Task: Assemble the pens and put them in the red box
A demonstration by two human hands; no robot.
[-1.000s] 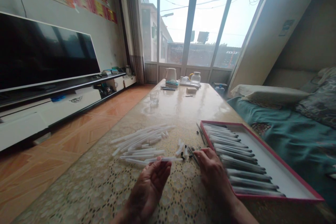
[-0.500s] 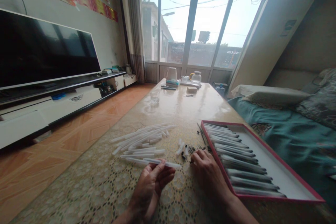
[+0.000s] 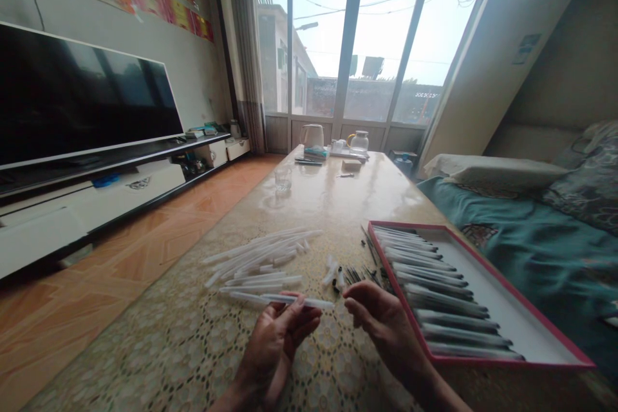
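Note:
My left hand (image 3: pixel 277 338) is closed on a translucent white pen barrel (image 3: pixel 319 303), pinched between thumb and fingers and lying nearly level, its free end pointing right. Just right of that end, my right hand (image 3: pixel 383 318) is raised slightly with thumb and fingertips together; whatever they may hold is too small or hidden to make out. A pile of loose pen barrels (image 3: pixel 263 257) lies beyond my left hand. Small white and black pen caps (image 3: pixel 331 270) and thin dark pen refills (image 3: pixel 356 274) are scattered behind my right hand.
At right, a red-rimmed box (image 3: pixel 545 328) holds rows of dark-filled pens (image 3: pixel 437 277). Farther along the patterned table stand a glass (image 3: pixel 283 180), a glass pitcher (image 3: pixel 358 143) and a white kettle (image 3: pixel 313 136). A sofa (image 3: pixel 487 238) borders the right side.
My right hand has lifted from beside the small parts and turned toward the pen barrel, fingertips pinched. My left hand keeps the barrel almost in place.

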